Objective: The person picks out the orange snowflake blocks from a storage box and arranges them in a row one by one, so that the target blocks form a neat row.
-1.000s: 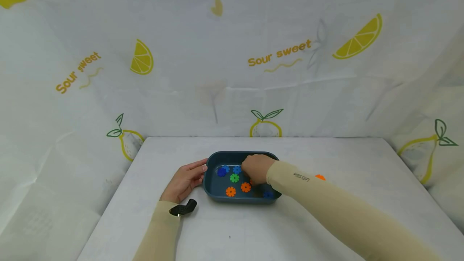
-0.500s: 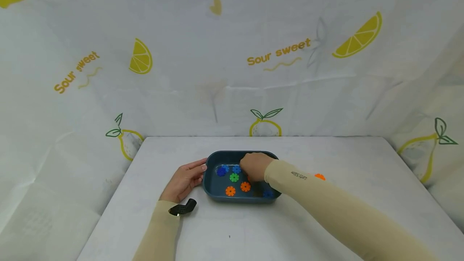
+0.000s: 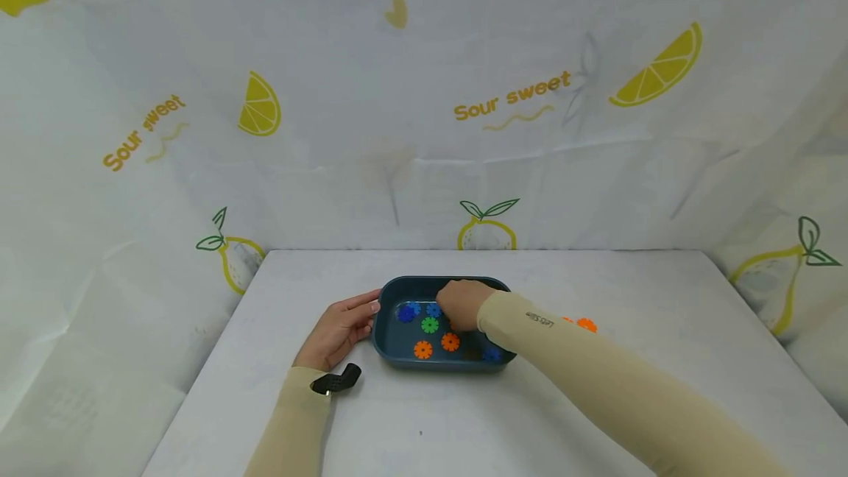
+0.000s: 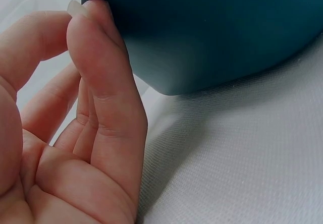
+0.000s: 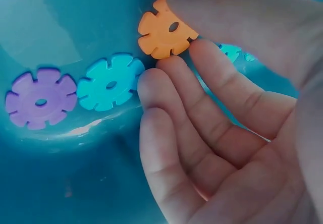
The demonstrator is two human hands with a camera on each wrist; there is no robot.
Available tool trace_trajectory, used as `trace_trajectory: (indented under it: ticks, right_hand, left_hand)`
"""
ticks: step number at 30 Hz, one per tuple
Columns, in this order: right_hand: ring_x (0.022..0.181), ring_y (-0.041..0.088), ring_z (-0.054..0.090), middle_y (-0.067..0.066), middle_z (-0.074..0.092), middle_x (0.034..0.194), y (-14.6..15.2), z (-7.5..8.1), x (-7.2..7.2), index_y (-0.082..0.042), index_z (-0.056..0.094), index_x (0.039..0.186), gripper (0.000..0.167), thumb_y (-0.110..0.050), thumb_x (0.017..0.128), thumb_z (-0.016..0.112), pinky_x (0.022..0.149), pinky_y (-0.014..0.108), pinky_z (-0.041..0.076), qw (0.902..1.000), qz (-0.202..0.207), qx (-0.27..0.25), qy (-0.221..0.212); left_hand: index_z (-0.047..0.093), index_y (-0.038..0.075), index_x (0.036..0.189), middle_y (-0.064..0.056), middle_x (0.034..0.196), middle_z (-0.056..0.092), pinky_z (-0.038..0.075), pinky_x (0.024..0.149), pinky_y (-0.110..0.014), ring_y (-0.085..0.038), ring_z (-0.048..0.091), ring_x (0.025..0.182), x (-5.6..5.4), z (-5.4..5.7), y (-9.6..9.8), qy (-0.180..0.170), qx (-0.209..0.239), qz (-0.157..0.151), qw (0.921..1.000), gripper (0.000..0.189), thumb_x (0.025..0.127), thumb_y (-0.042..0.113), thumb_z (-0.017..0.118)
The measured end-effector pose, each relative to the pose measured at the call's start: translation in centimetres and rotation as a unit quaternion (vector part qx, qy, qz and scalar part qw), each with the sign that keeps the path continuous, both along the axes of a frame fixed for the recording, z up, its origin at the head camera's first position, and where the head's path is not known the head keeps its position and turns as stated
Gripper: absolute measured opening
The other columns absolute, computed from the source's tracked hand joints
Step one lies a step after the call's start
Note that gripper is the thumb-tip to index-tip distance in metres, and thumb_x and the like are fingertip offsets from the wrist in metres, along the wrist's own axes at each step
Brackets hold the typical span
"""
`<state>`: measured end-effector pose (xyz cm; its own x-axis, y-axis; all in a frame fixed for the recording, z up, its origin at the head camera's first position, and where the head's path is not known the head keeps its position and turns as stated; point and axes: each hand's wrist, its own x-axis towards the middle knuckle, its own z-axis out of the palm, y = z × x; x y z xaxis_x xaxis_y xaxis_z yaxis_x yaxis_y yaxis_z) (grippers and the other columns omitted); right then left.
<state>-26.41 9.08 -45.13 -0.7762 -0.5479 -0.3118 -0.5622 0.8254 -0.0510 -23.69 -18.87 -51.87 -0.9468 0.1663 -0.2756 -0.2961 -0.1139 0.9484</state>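
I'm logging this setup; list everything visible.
table: one, white, under tray
tray: one, dark teal, on table
blue discs: at least four, varied blues, tray
green disc: one, green, tray
orange discs: at least two, orange, tray
loose discs: at least one, orange, right of tray
backdrop: one, white, lemon-printed, behind table
wrist device: one, black, left wrist
sleeves: two, beige, arms
left hand: one, at tray's left end
right hand: one, inside tray, touching orange disc

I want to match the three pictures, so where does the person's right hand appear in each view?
Head: the right hand, below and slightly right of centre, reaching into the blue tray.
Left wrist: not visible.
Right wrist: it fills much of the right half.
Shared landmark: the tray, in all three.
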Motion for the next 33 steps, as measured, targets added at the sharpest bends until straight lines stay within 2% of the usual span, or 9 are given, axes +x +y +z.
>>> trace_trajectory:
  ticks: [10, 16, 24, 33]
  right_hand:
    - [0.074, 0.016, 0.057, -0.004, 0.068, 0.083, 0.1, 0.8, 0.4, -0.012, 0.077, 0.095, 0.013, -0.009, 0.088, 0.088, 0.076, 0.033, 0.058, 0.9973, -0.037, -0.025, -0.058]
    - [0.074, 0.015, 0.055, -0.003, 0.066, 0.082, 0.2, 1.5, 0.6, -0.012, 0.075, 0.09, 0.014, -0.008, 0.087, 0.088, 0.074, 0.033, 0.057, 0.9948, -0.042, -0.047, -0.08]
    - [0.068, 0.014, 0.054, -0.004, 0.065, 0.073, 0.5, 2.0, 0.7, -0.014, 0.071, 0.077, 0.021, -0.009, 0.087, 0.089, 0.067, 0.03, 0.052, 0.9932, -0.03, -0.082, -0.077]
    - [0.07, 0.012, 0.062, -0.004, 0.069, 0.075, 0.7, 2.1, 0.5, -0.014, 0.073, 0.08, 0.019, -0.011, 0.087, 0.09, 0.071, 0.033, 0.059, 0.9943, -0.015, -0.084, -0.064]
  left_hand:
    - [0.07, 0.011, 0.145, 0.0, 0.103, 0.077, 0.057, 0.071, -0.019, -0.009, 0.064, 0.078, 0.1, 0.1, 0.0, -0.008, 0.007, 0.005, 0.9999, 0.053, 0.096, 0.024, 0.084]
    - [0.071, 0.012, 0.144, -0.001, 0.104, 0.078, 0.058, 0.072, -0.019, -0.009, 0.064, 0.079, 0.1, 0.2, -0.1, -0.011, 0.005, 0.007, 0.9999, 0.051, 0.096, 0.024, 0.084]
    - [0.069, 0.012, 0.145, 0.0, 0.104, 0.077, 0.058, 0.072, -0.018, -0.009, 0.063, 0.079, 0.2, 0.3, 0.0, -0.011, -0.005, 0.009, 0.9999, 0.051, 0.098, 0.024, 0.083]
    - [0.069, 0.011, 0.146, 0.0, 0.105, 0.077, 0.058, 0.073, -0.019, -0.009, 0.063, 0.079, 0.2, 0.4, 0.1, -0.011, -0.005, 0.005, 0.9999, 0.051, 0.098, 0.024, 0.082]
